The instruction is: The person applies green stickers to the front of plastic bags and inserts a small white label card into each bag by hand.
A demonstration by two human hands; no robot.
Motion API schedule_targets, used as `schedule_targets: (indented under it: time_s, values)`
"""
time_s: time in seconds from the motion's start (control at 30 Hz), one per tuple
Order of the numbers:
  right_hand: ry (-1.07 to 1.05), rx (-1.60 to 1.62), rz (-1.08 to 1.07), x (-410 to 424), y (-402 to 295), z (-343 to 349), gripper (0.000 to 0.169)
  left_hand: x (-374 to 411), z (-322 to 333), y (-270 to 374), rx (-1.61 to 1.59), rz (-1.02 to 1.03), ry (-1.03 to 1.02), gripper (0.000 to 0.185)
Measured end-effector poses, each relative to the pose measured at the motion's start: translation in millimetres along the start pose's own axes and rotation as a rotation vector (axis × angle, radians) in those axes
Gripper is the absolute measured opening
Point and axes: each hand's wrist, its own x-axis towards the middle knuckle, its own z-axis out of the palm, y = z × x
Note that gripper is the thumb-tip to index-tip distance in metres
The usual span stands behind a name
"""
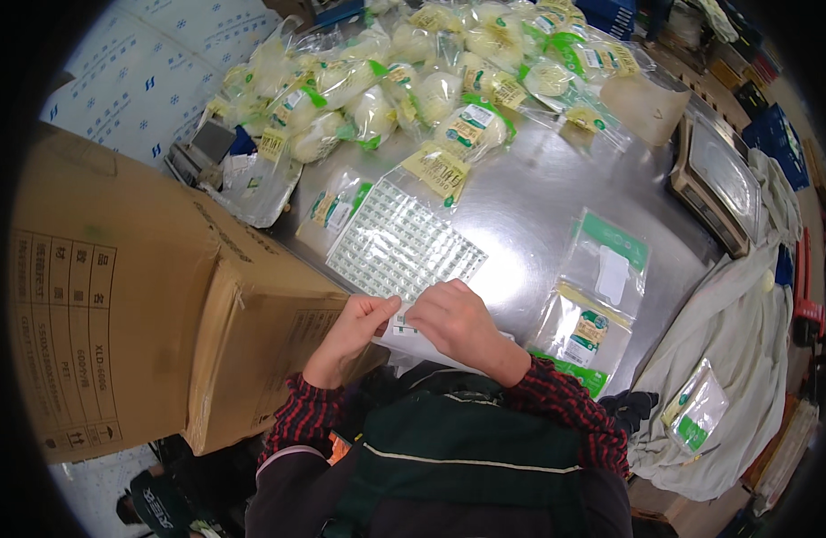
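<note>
A sheet of small white-and-green stickers point(413, 235) lies on the steel table in front of me. At its near end, my left hand point(345, 339) pinches the edge between thumb and forefinger. Close beside it, my right hand point(456, 326) has its fingers curled down on the same end, gripping it. A few stickers show between the two hands; what lies under my right fingers is hidden. Flat printed plastic bags point(587, 329) with green bands are to the right of my right hand. Another flat bag point(332, 208) is beside the sheet's far left corner.
Bagged pale round vegetables point(372, 114) in foam nets are heaped along the far side of the steel table point(520, 195). A weighing scale point(715, 175) is at the right edge. Large cardboard boxes point(251, 316) stand close on my left. Grey cloth point(729, 336) drapes at the right.
</note>
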Motion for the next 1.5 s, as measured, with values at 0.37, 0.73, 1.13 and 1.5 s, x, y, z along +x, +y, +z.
schedule_targets:
  time_s: [0.37, 0.73, 1.13, 1.5]
  values:
    - [0.201, 0.618, 0.679, -63, 18, -33, 0.011, -34, -120, -161, 1.097, -0.252, -0.110, 0.022]
    - [1.308, 0.261, 0.899, -296, -1, -161, 0.014, 70, 144, -13, 0.793, 0.698, -0.390, 0.016]
    - [1.539, 0.218, 0.847, -309, -51, -157, 0.025, 72, 445, -142, 1.073, 1.118, -1.240, 0.023]
    - [0.789, -0.357, 1.227, -281, 40, -94, 0.038, 129, 268, -40, 0.942, 1.091, -0.824, 0.040]
